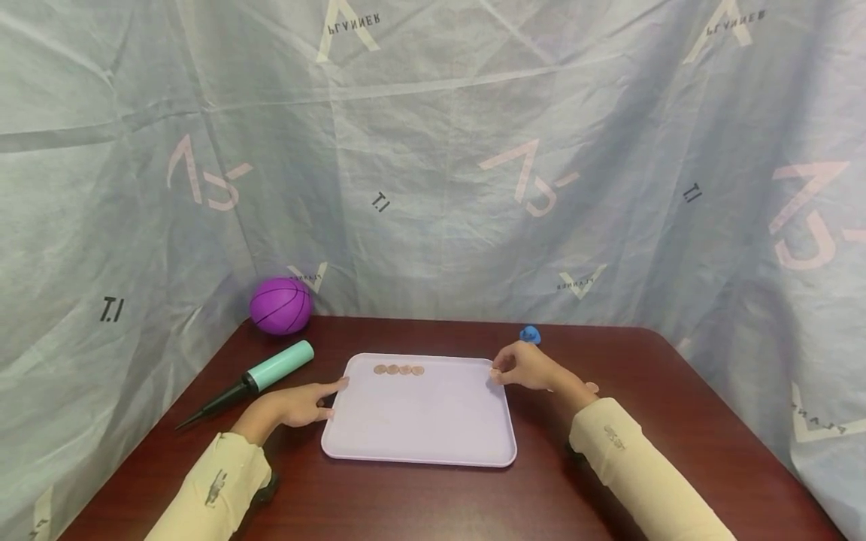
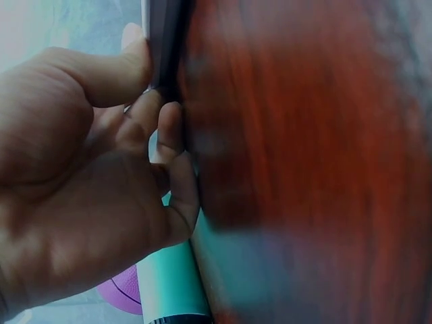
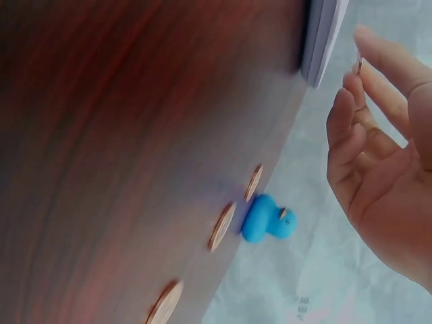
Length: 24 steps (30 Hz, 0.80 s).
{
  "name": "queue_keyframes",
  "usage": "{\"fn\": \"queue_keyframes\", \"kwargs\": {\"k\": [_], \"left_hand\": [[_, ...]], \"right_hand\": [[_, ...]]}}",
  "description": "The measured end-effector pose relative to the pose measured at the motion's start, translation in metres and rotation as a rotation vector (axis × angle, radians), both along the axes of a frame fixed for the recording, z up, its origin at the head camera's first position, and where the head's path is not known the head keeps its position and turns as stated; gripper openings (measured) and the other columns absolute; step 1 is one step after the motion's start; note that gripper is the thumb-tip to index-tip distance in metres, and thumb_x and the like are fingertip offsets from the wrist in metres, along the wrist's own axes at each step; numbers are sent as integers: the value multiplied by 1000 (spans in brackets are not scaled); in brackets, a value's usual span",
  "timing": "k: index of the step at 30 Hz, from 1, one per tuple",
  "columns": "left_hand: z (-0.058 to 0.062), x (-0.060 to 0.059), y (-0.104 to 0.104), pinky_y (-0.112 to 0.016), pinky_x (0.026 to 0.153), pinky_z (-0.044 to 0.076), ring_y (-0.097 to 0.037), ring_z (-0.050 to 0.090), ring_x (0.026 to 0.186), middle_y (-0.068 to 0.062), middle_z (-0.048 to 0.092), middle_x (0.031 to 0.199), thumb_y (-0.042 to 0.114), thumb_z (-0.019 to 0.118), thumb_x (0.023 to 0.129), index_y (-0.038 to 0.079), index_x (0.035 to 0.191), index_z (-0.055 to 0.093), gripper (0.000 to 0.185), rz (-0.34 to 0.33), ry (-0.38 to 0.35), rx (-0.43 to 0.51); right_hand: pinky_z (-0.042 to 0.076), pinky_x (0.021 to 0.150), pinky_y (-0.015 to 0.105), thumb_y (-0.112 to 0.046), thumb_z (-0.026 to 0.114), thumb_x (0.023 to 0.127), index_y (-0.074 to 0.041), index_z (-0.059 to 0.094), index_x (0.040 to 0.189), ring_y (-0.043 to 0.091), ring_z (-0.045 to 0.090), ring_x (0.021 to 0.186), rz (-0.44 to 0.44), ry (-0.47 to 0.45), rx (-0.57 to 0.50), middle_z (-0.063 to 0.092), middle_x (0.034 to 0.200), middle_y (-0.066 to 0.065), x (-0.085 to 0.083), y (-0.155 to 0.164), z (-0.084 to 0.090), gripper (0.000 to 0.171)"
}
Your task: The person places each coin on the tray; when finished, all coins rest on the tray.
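Note:
My right hand (image 1: 528, 366) pinches a copper-coloured coin (image 3: 359, 65) between thumb and fingertips, over the far right corner of a pale lilac tray (image 1: 419, 421). Along the tray's far left side lies a short row of several similar coins (image 1: 399, 370). At the left rim rests my left hand (image 1: 298, 404), thumb and index finger spread apart on the edge. Its other fingers bend beside the tray's outer wall in the left wrist view. More loose coins (image 3: 223, 227) lie on the table by the right forearm, partly hidden by it in the head view.
A small blue rubber duck (image 1: 531, 334) sits beyond the right hand. Left of the tray lies a mint-green hand pump (image 1: 280, 366) with a black nozzle, and a purple ball (image 1: 280, 306) is at the table's back left corner. Grey printed cloth (image 1: 433, 188) hangs around the brown table (image 1: 406, 503).

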<state>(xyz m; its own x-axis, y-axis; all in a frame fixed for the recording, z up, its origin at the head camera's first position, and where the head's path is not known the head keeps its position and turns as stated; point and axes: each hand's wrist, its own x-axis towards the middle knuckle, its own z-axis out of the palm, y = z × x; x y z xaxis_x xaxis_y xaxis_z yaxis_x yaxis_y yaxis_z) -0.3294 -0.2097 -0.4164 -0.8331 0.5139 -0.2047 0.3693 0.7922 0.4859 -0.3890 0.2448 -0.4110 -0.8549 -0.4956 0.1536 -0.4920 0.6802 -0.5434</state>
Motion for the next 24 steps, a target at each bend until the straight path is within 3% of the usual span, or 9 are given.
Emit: {"fn": "queue_keyframes", "kwargs": {"k": [7, 19, 24], "left_hand": [[-1, 0, 0, -60, 111, 30, -46, 43, 134, -28, 39, 150, 16, 64, 96, 7, 155, 31, 68, 4, 0, -11], [-1, 0, 1, -59, 111, 30, -46, 44, 133, -29, 39, 150, 16, 64, 96, 6, 155, 31, 68, -3, -6, -12], [-3, -2, 0, -59, 111, 31, -46, 45, 132, -29, 39, 150, 17, 64, 96, 7, 155, 31, 69, 2, -8, -9]], "right_hand": [[51, 62, 26, -21, 79, 85, -10, 76, 91, 10, 58, 72, -4, -6, 33, 67, 79, -6, -6, -22, 1, 12], [52, 76, 31, -25, 80, 82, -15, 75, 88, 9, 60, 81, -17, -1, 104, 68, 80, -11, -15, -55, 5, 13], [52, 74, 29, -23, 82, 81, -14, 76, 88, 7, 61, 79, -48, -26, 121, 69, 80, -10, -20, -69, 6, 13]]}}
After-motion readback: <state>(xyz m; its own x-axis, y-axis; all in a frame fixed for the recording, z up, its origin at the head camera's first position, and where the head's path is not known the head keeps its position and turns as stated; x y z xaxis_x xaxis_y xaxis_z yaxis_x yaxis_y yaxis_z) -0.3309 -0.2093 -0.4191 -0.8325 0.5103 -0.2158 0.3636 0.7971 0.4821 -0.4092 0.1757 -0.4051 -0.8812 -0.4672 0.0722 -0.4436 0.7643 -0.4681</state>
